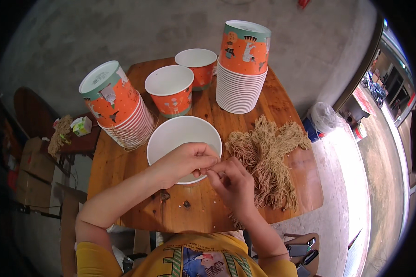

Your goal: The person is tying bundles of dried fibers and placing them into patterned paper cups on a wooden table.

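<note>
My left hand (195, 159) and my right hand (233, 179) meet over the near right rim of a white-lined round paper bucket (164, 138). Fingertips of both are pinched close together. Whatever lies between them is too small to make out. Just right of my right hand, a loose heap of tan and brownish string bundles (270, 161) is spread over the wooden table (208, 207). Small dark bits (186, 203) and pale crumbs lie on the wood near my left forearm.
Upside-down orange paper buckets stand in a tall stack (241, 69) at back right and another stack (118, 106) at left. Two upright buckets (170, 92) (201, 67) sit between them. A blue bin (316, 124) with a plastic bag is beyond the table's right edge.
</note>
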